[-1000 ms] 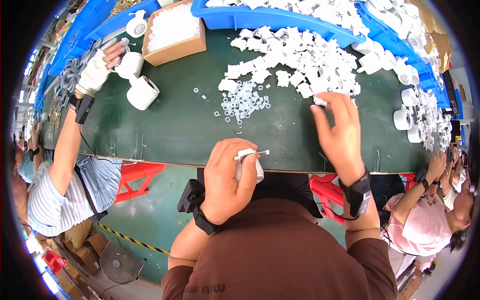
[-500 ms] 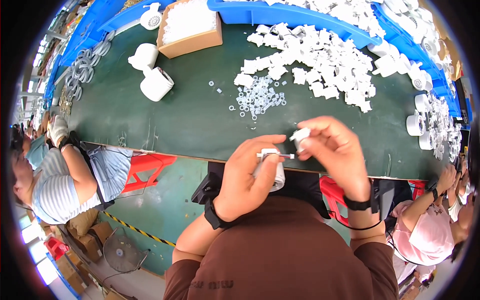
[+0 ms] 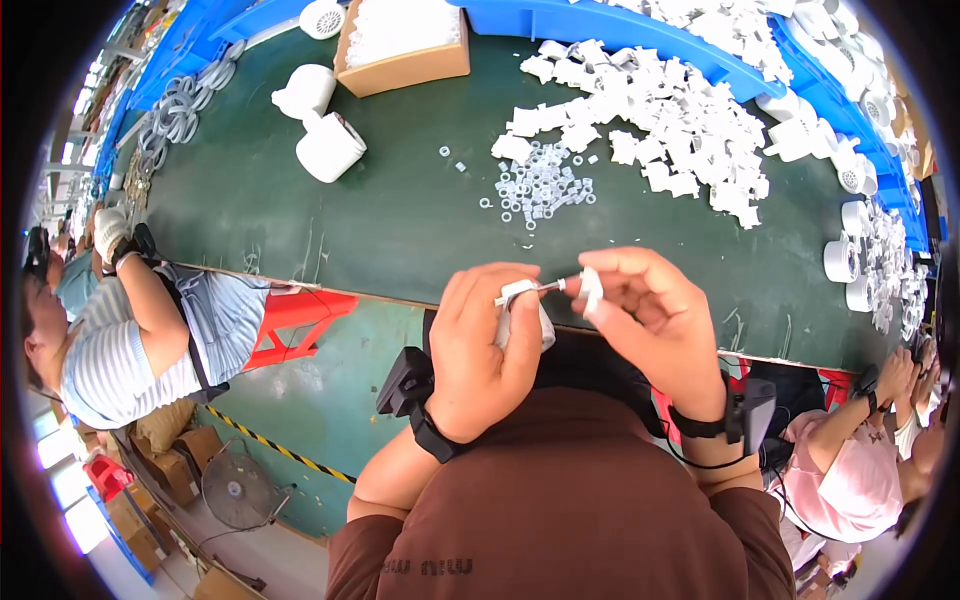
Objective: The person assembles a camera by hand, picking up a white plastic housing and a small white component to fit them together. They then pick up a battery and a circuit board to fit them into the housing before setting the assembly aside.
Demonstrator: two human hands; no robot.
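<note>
Currently pinches a small white part between thumb and fingers of the right hand, near the front edge of the green table. Grips a white housing in the left hand, with fingers wrapped around it and a thin rod jutting toward the small white part; cannot tell whether touching. Beyond, shows loose pale rings on the table, then a heap of white brackets, with a blue bin behind.
</note>
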